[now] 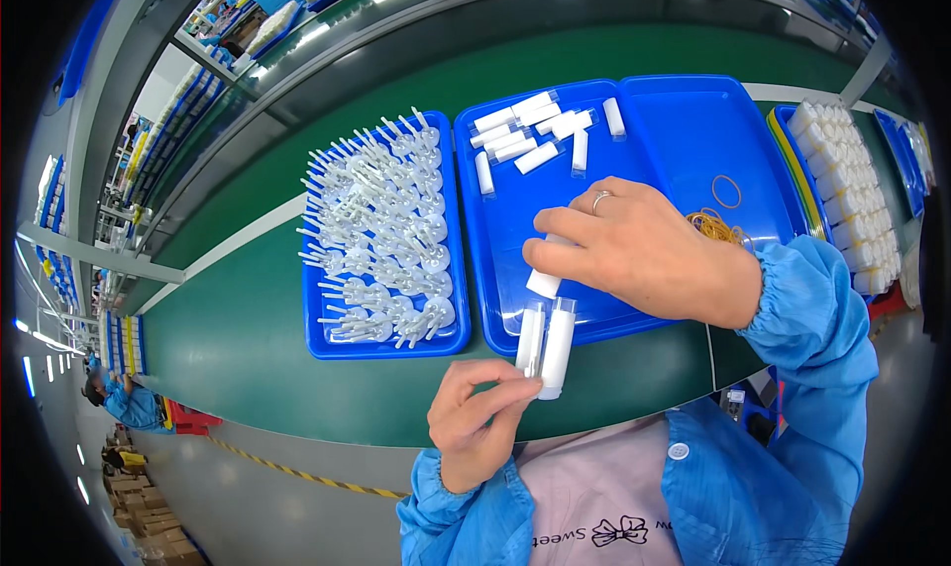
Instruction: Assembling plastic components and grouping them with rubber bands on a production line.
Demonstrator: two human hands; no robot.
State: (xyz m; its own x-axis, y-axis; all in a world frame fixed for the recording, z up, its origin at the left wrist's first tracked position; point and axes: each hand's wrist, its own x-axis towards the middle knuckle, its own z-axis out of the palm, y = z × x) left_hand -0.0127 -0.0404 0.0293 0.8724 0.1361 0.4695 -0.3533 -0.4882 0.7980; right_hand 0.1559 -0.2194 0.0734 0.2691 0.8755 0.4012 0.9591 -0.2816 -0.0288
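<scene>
Pinched in the left hand (480,422), two white capped tubes (547,336) stand over the near rim of the middle blue tray (684,120); right hand (639,249), inside that tray, seemingly closes on another tube (544,283)

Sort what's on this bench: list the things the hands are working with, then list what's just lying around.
In hand:
- two white tubes with clear caps, held by the left hand
- white tube under the right hand
- loose white tubes in the middle blue tray

Lying about:
- white plastic stems in the left blue tray
- rubber bands
- stacked white tubes at far right
</scene>
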